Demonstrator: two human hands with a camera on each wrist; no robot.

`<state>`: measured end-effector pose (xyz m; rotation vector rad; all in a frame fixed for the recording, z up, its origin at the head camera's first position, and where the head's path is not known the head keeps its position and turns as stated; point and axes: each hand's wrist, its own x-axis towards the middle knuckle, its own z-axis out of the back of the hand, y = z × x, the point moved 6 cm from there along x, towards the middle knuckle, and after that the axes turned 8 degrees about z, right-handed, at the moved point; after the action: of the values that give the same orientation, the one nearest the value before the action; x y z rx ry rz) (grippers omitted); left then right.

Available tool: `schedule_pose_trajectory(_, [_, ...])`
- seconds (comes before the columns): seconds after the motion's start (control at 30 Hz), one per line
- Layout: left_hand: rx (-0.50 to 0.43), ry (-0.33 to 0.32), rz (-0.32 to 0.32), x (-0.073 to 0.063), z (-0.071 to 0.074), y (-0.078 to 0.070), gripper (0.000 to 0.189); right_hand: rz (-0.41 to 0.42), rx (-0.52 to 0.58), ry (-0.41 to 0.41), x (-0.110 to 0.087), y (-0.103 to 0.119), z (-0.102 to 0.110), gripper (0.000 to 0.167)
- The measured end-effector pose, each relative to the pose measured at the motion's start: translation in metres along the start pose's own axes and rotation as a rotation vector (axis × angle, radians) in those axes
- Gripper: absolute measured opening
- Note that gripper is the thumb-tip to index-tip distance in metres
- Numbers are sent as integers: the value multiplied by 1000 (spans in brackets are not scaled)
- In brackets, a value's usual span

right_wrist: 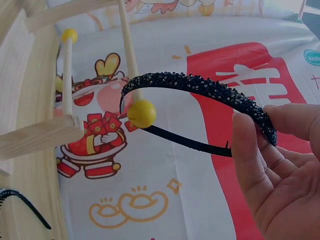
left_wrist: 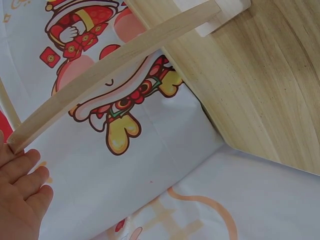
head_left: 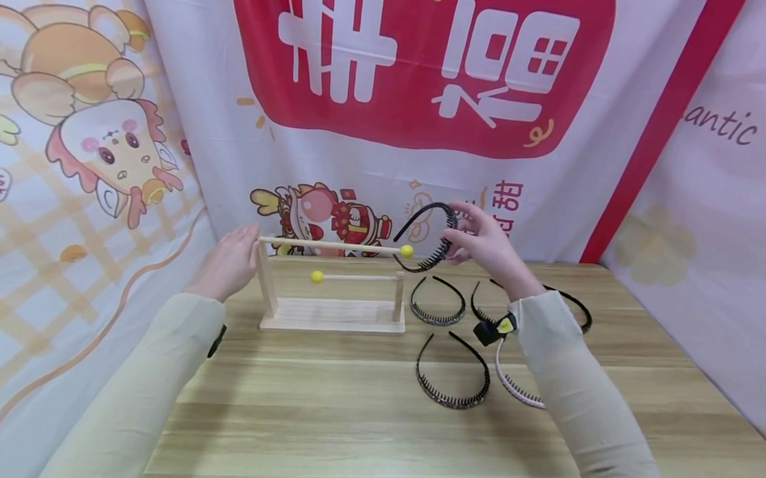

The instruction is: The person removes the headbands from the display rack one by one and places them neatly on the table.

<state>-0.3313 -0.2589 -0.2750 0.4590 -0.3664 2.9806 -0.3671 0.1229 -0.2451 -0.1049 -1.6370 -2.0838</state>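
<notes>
My right hand (head_left: 481,239) pinches a black headband (right_wrist: 200,86) covered in dark sparkling stones between thumb and fingers, raised above the table. Its open ends point left, right at the yellow ball (right_wrist: 142,114) on the tip of the upper rod (head_left: 332,245) of a wooden stand (head_left: 332,314). In the right wrist view the ball overlaps the opening of the band. My left hand (head_left: 227,262) rests against the top of the tall post (left_wrist: 100,75), its fingers (left_wrist: 30,182) extended. A lower rod with a second yellow ball (head_left: 317,277) reaches left from the short post (head_left: 398,297).
Right of the stand on the wooden table (head_left: 326,420) lie several black headbands, one near the base (head_left: 437,320) and one closer in front (head_left: 453,402). A pale pink headband (head_left: 520,393) is partly hidden by the right forearm. Printed cloths hang behind and beside the table.
</notes>
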Motion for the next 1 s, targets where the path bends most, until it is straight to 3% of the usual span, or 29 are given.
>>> schedule_pose_trajectory(1.0, [-10,0,6,2,-3,3,46,27,96,-173,-57,-38,94,61])
